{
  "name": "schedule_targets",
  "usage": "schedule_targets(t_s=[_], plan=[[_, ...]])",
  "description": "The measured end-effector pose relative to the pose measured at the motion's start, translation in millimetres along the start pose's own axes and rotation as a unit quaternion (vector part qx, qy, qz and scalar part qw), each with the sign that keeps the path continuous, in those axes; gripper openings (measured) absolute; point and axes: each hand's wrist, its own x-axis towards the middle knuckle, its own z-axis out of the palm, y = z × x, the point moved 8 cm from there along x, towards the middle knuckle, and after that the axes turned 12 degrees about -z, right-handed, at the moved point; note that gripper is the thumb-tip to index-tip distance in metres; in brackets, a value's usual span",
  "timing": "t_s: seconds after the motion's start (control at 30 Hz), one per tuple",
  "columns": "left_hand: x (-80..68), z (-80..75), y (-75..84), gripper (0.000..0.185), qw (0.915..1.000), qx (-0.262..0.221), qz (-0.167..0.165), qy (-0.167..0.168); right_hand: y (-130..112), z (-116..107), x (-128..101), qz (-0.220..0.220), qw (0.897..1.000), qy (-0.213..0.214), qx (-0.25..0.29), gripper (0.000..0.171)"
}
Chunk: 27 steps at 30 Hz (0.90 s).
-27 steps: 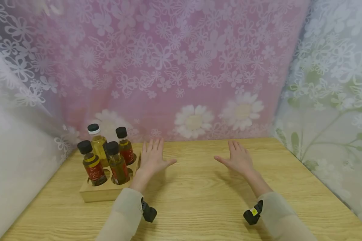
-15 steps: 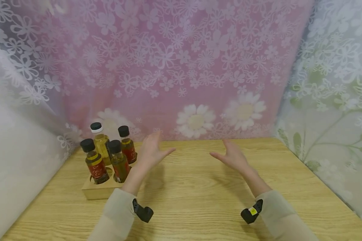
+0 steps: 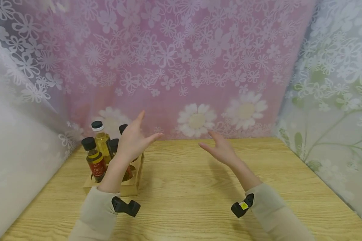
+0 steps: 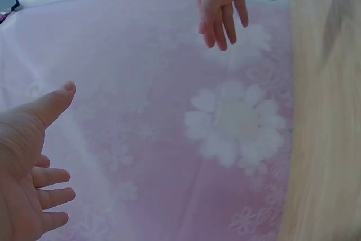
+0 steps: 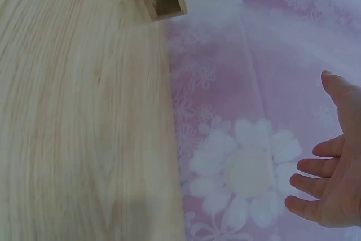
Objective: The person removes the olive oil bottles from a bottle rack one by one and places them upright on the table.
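Observation:
My left hand (image 3: 133,142) is raised in front of the bottle rack in the head view, thumb spread and fingers extended, holding nothing. It overlaps two of the bottles behind it. An olive oil bottle (image 3: 97,165) with a black cap and red label stands in the wooden rack (image 3: 129,190), left of my forearm. Behind that one is a clear bottle of yellow oil (image 3: 102,144) with a black and white cap. Over the middle right of the table, my right hand (image 3: 221,150) hovers with its thumb apart and nothing in its grasp; the right wrist view shows its fingers (image 5: 318,167) slightly bent.
The wood-grain table (image 3: 181,201) runs back to a pink flowered curtain (image 3: 181,67). Pale curtains hang at the left (image 3: 18,134) and at the right (image 3: 328,117). A small black camera (image 3: 126,206) sits on my left wrist, another camera (image 3: 242,206) on my right.
My left hand has risen and moved left, now covering part of the rack and its bottles. My right hand has shifted left and a little upward. The bottles stay in the rack.

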Motion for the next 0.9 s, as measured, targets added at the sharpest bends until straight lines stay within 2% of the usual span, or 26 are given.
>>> schedule_targets(t_s=[0.17,0.33,0.5,0.63,0.77,0.9], plan=[[0.5,-29.9,-6.4,0.093,0.9998,-0.016,0.001,0.013,-17.0,5.5,8.4,-0.004,1.000,-0.008,0.023,0.080],[-1.8,-59.6,-20.3,0.093,0.9991,0.007,-0.007,0.040,-35.2,12.1,18.4,-0.008,0.999,-0.018,0.046,0.078],[-5.7,-81.1,-49.6,0.099,0.9980,0.002,-0.049,0.039,-55.8,22.8,28.8,-0.018,0.997,-0.019,0.077,0.077],[-11.8,-93.7,-75.0,0.099,0.9971,0.008,-0.063,0.041,-70.5,37.2,35.0,-0.025,0.993,-0.023,0.112,0.078],[-19.4,-100.1,-102.9,0.099,0.9963,0.007,-0.078,0.035,-82.6,55.0,38.0,-0.043,0.990,-0.028,0.130,0.079],[-28.4,-100.4,-133.1,0.099,0.9960,-0.003,-0.089,0.007,-90.3,77.0,37.7,-0.050,0.990,-0.042,0.129,0.082]])
